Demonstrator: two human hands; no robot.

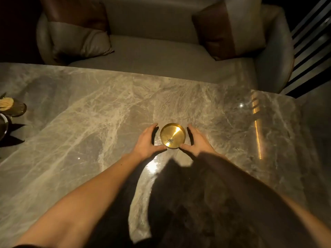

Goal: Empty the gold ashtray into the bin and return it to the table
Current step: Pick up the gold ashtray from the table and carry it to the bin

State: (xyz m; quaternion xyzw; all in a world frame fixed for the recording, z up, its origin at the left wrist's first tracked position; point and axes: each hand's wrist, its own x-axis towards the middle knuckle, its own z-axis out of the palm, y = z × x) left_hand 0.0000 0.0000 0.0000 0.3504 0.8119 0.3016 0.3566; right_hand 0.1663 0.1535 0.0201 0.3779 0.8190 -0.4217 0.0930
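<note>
A round gold ashtray [172, 135] rests on the grey marble table [89, 111], with a small pile of dark ash inside near its front. My left hand [147, 140] is cupped at its left side, fingers apart, the thumb touching the front rim. My right hand [196, 140] mirrors it on the right side, thumb against the front rim, fingers curved a little off the wall. The ashtray stands flat on the table. No bin is in view.
A beige sofa [161, 51] with two brown-and-beige cushions [229, 29] stands beyond the table's far edge. At the table's left edge sit a dark dish with something pale [10, 106] and part of a glass [3, 126]. Dark slats [311, 43] run along the right.
</note>
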